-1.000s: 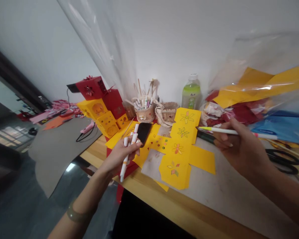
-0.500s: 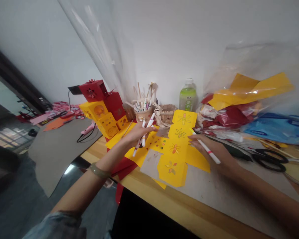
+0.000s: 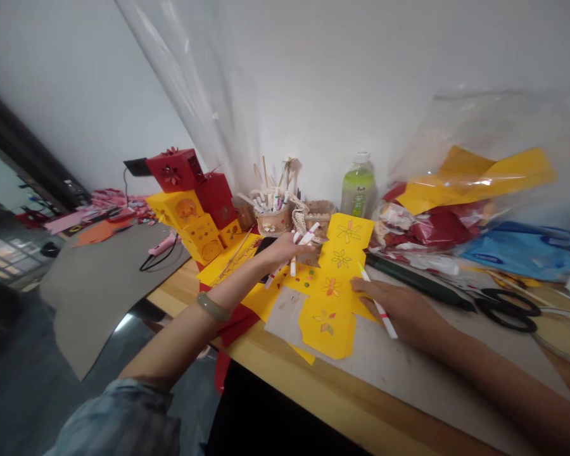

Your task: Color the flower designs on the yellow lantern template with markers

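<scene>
My left hand (image 3: 286, 249) is closed around several white felt-tip pens (image 3: 293, 266), which stick out at different angles over the left part of a yellow card cutout (image 3: 330, 339). Flower outlines run down this flat card, some petals coloured orange, red and brown, with small coloured dots on its left flap. In my right hand (image 3: 389, 296) is a white felt-tip pen (image 3: 380, 307) with a bare yellow tip, near the card's right edge. Whether that tip touches the card I cannot tell. A grey board (image 3: 399, 367) lies underneath.
Red and yellow decorated paper boxes (image 3: 202, 231) are stacked at the left. Behind the card stand a pen basket (image 3: 272, 221) and a green-capped-looking drink bottle (image 3: 358, 187). Black-handled scissors (image 3: 508, 309), a blue packet (image 3: 522, 250) and a clear bag (image 3: 437, 218) lie at right.
My left hand has moved right with its pens, closer to the card's middle. My right hand has come down and left, its pen standing steeper and covering more of the right flap.
</scene>
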{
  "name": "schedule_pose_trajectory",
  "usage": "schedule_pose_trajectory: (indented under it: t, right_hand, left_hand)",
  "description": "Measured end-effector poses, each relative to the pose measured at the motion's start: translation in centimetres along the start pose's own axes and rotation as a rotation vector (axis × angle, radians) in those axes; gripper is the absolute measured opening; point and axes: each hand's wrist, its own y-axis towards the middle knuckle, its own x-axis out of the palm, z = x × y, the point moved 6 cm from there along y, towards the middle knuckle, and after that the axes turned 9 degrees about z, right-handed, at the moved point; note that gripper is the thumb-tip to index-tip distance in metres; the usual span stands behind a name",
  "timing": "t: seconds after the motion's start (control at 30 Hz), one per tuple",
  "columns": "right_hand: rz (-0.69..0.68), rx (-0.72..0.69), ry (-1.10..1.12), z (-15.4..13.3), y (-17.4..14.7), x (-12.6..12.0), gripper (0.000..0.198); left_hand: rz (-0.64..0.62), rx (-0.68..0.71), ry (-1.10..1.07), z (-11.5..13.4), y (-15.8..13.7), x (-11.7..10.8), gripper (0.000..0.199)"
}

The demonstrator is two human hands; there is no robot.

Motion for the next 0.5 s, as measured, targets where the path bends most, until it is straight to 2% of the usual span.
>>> schedule_pose_trajectory:
  t: [0.27,0.37,0.5]
  right_hand:
    - [-0.047,-0.042,0.11,-2.3,-1.2,-1.4,0.032]
    - [-0.079,-0.009,0.172,-3.0,-2.1,-1.8,0.038]
    - [-0.119,0.049,0.23,-2.5,-2.6,-1.8,0.04]
  left_hand:
    - [-0.088,0.109,0.079,0.9,-0.2,0.3,0.022]
    - [-0.167,0.12,0.081,1.3,-0.8,0.9,0.018]
    - [-0.292,0.086,0.059,1.0,-1.2,2.2,0.016]
